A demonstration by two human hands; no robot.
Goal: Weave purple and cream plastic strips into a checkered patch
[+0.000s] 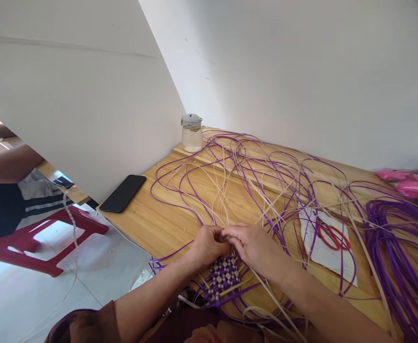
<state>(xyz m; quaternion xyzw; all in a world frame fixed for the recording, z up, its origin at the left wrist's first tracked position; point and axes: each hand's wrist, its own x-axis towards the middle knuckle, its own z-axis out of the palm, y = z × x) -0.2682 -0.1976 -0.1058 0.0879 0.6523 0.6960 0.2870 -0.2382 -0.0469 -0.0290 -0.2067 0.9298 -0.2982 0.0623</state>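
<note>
A small checkered woven patch (223, 276) of purple and cream strips lies at the near edge of the wooden table (159, 224). My left hand (207, 245) is closed, pinching strips at the patch's far edge. My right hand (253, 245) meets it from the right, fingers curled onto the same strips. Long loose purple and cream strips (252, 176) fan out from the patch across the table.
A black phone (123, 193) lies at the table's left edge. A lidded glass jar (192, 133) stands in the back corner. Red-handled scissors (332, 237) rest on white paper. A purple coil (402, 238) and pink items (409, 183) sit right. Another person and a red stool (48, 238) are at left.
</note>
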